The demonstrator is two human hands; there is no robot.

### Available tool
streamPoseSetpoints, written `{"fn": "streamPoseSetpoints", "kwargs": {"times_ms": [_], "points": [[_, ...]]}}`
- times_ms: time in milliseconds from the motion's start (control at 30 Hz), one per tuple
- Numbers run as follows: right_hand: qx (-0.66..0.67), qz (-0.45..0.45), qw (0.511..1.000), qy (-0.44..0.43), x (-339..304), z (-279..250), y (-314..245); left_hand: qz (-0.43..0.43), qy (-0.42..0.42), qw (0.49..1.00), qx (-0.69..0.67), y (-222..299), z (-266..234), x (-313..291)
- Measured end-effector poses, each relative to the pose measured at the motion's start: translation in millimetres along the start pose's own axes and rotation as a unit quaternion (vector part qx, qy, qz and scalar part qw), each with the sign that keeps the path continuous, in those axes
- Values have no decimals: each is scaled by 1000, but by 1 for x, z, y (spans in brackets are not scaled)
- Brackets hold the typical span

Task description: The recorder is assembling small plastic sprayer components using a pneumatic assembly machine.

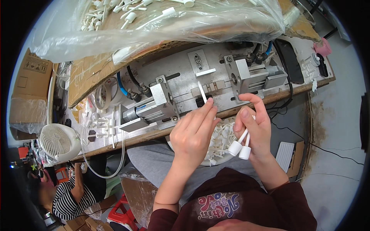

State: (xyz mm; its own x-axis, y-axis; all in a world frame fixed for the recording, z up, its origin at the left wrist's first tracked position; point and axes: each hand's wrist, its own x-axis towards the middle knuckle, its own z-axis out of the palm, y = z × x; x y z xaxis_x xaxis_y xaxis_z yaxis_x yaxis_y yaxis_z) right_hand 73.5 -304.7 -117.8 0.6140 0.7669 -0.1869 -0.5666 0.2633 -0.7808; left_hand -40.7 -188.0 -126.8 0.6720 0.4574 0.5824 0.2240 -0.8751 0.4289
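Near the middle of the frame the left hand (194,133) pinches a thin white plastic stick (202,91) between fingertips and thumb, its grip closed on the lower end while the stick's upper end stands against the slotted centre of the metal fixture (200,82), which is bolted along the worktop (269,98). Just to the right, the right hand (254,129) has its grip curled around two white capped sticks (239,145), the round caps hanging out below the palm and the thin shafts running up into the fist; its forefinger is stretched up toward the fixture's right-hand block (246,75), and I cannot tell whether it touches the metal. Between and below the two hands, resting on the person's lap, lies a round bowl of loose white sticks (221,140), partly hidden by both hands. On the left of the fixture sits a pneumatic cylinder (148,107) with blue and black hoses running off its upper side. Across the top of the frame a clear plastic bag (162,23) filled with more white capped pieces lies over brown cardboard. At the left edge a small white fan (58,141) stands on the worktop, and in the lower left corner another person in a striped top (71,198) sits below it. A pink object (323,47) sits at the upper right end of the worktop.
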Motion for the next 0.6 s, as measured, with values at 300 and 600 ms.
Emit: {"fn": "streamPoseSetpoints", "kwargs": {"times_ms": [300,600], "points": [[2,7,1000,5,0,-1,2,30,-2,997,77,-5,-3,7],[-2,-18,1000,26,0,-2,2,-7,-21,996,84,0,-6,7]]}}
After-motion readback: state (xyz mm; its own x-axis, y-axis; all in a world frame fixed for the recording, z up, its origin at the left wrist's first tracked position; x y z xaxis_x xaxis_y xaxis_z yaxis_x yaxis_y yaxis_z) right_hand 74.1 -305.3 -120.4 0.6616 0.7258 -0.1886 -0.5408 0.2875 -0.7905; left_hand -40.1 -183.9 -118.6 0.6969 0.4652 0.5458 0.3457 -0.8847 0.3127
